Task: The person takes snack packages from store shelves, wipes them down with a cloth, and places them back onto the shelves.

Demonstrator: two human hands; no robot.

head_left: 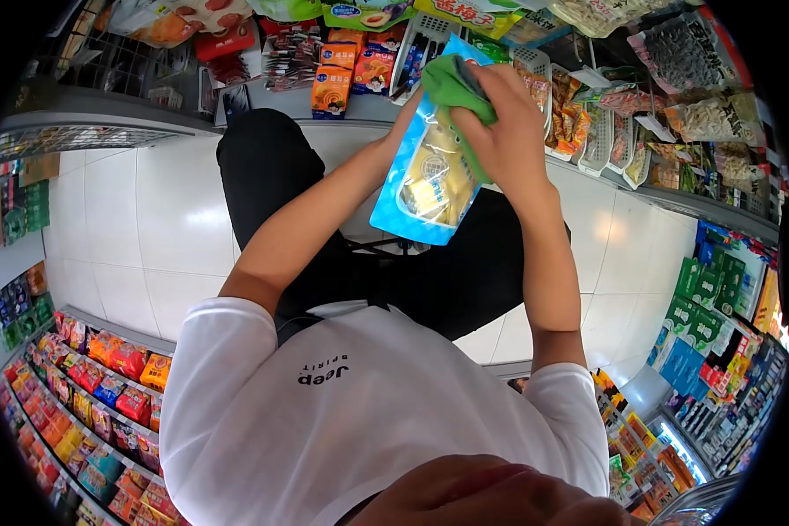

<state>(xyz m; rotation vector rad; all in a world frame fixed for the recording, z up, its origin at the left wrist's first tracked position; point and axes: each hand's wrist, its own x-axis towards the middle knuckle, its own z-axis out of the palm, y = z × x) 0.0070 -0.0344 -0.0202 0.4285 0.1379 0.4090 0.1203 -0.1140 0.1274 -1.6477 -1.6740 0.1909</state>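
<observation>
My left hand (401, 123) grips a blue snack bag (387, 206) by its left edge, its fingers mostly hidden behind the bag. Pale yellow pieces show through the bag's clear window. A green cloth (451, 83) with a grey side is bunched in my right hand (510, 131), which presses it against the upper right part of the bag. The bag is tilted, held above my knees in front of the shelf.
Ahead, a shelf holds orange snack packets (333, 83), white plastic baskets (598, 140) of small packets, and larger snack bags (684, 53). Racks of colourful packages (105, 386) stand behind to the left. Green cartons (697, 298) are stacked at right on the tiled floor (180, 202).
</observation>
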